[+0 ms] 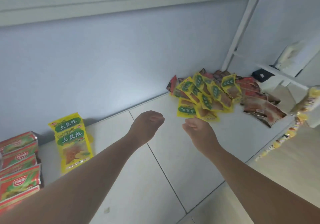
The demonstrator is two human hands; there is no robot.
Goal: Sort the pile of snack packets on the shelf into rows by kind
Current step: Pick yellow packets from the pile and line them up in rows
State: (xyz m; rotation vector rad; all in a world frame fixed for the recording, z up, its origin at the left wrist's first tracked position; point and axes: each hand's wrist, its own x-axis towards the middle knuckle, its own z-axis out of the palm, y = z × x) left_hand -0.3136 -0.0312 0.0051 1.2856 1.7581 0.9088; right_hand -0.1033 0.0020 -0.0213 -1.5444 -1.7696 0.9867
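Packets in a loose heap, glossy yellow-and-green plastic ones (204,93) lying over dark red-brown ones (259,102), fill the far right corner of the white shelf (173,154), pushed against the pale back wall (103,67) and the white upright post (240,33). Sorting looks only begun: two yellow-and-green potato-shred packets (72,142) lie overlapped near the wall on the left, and a row of red-and-green foil packets (19,164) runs along the left edge, each kind kept apart so its row can grow toward the person. Both arms reach toward the heap. The left hand (147,125) hovers over bare shelf with its fingers curled in loosely and nothing in them; the right hand (197,130) is just short of the nearest yellow packet, fingers likewise curled and empty. Between rows and heap the shelf is clear, giving wide room to carry packets leftward. On the right the shelf's front edge drops off close to the red-brown packets, and a hanging strip of yellow sachets (303,105) crowds that side, so a careless sweep there could knock packets off
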